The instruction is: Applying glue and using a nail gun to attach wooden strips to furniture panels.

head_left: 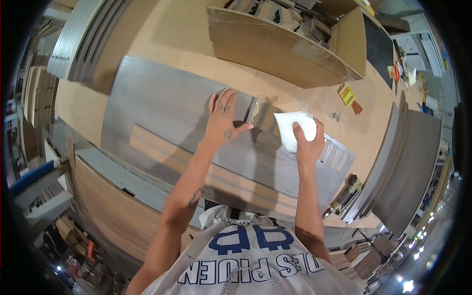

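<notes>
Grey, wood-grained and flat, the panel [157, 91] lies on the bench [319, 101] and looks stiff, probably heavy enough that a lift would call for a grip on both long edges; its smooth face may let fingers slide, and its corners seem the parts most likely to chip. On it, close to its right end, the left hand [223, 113] rests palm down, grasping nothing, fingers together and pointing away from the body, thumb stretched toward that end; its forearm slants up and rightward from the lower edge. Just beside the panel's right end is a thin white line [255, 112], cord or bead, I cannot tell which. Farther right of the panel, past some brown strips [268, 118], is a white pouch [297, 130] that looks soft, light and easily dented, best held around its full body, clear of the pointed corner. Well right of the panel, the right hand [309, 142] grips it, thumb across the near face, fingers around the right side, forearm nearly upright.
</notes>
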`<state>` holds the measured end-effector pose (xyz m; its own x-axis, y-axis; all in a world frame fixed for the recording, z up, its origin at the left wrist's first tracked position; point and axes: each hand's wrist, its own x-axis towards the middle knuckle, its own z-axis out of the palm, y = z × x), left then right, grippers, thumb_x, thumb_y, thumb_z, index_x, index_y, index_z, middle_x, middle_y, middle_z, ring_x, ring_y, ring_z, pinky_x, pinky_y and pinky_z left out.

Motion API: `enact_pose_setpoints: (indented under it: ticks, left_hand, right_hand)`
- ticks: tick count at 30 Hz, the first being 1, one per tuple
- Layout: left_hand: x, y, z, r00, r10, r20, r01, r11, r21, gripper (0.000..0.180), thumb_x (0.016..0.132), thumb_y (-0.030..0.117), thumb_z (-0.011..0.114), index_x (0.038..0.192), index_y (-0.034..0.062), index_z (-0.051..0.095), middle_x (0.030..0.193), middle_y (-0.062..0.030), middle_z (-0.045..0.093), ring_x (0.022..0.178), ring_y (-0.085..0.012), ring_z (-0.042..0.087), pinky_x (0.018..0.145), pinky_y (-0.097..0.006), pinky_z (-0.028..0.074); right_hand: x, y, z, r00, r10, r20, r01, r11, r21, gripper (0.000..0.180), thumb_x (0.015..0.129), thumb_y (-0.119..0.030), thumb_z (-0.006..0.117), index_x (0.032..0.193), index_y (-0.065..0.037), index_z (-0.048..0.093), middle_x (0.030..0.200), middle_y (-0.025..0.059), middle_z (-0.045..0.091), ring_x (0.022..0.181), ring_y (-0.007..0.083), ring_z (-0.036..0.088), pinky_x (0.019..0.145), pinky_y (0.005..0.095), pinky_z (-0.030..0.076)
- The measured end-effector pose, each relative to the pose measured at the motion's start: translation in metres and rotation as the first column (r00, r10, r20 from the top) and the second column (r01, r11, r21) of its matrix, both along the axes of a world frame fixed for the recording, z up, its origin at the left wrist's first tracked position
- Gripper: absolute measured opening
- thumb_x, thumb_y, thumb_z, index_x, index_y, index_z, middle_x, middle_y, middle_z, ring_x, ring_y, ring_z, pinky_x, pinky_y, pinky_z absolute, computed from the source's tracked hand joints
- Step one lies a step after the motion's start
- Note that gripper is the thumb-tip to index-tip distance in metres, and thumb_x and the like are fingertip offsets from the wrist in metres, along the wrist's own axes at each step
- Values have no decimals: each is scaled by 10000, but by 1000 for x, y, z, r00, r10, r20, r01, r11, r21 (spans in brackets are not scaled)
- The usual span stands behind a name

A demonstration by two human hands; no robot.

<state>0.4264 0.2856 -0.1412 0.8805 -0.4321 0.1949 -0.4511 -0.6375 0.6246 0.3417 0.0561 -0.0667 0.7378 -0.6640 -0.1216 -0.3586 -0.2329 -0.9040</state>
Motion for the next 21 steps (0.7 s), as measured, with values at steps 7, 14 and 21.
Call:
enact_pose_setpoints:
  ticks: [7,14,21]
  left_hand:
    - [-18,9,-13,964,225,139,-244,960,137,575,942,299,650,1387,-20,473,1445,-155,480,1373,-362,417,1168,-555,254]
    - [-18,6,-11,962,225,153,-247,958,144,503,946,227,627,1375,7,483,1450,-146,478,1357,-356,427,1164,-553,262]
    - [-19,7,-10,961,233,147,-253,958,137,495,939,216,634,1366,9,491,1447,-144,479,1356,-357,427,1161,-557,264]
  right_hand:
    - [6,15,-18,999,-38,-12,36,989,-144,457,798,-187,831,1148,24,626,1038,118,656,950,212,617,873,332,496]
    - [7,18,-27,1000,-10,-14,7,979,-206,435,789,-198,830,1122,5,636,1022,134,645,952,269,614,857,372,491]
    - [-1,15,-16,999,-48,14,50,974,-220,375,793,-167,819,1081,0,646,981,132,639,898,283,620,829,379,497]
